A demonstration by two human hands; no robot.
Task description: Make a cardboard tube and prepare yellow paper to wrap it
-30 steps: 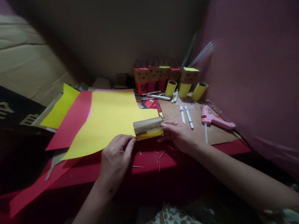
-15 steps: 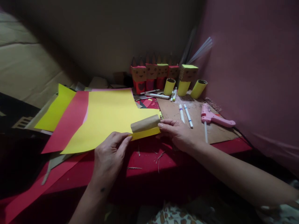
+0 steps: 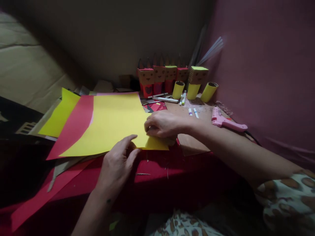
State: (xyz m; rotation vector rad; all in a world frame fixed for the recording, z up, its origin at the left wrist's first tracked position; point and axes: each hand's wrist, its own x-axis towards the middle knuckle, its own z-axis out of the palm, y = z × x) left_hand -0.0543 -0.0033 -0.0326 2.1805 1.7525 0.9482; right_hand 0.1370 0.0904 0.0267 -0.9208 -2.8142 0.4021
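Note:
A large sheet of yellow paper lies over the other sheets on the table. At its near edge is my left hand, its thumb on the edge and its index finger stretched over the paper; the other fingertips are hidden. My right hand is over the sheet's right part with its fingers curled in. What those fingers hold, if anything, cannot be seen. The brown cardboard tube is almost wholly hidden; a brownish patch shows beneath the right wrist.
Red paper shows under the yellow sheet. Box-headed cardboard figures stand at the back, near yellow-covered tubes. Markers and a pink glue gun lie around the cardboard mat. A pink wall bounds the right side.
My right hand has moved left from the tube's right end onto the yellow paper, curling its fingers and covering the tube. My left index finger has lifted away from the thumb.

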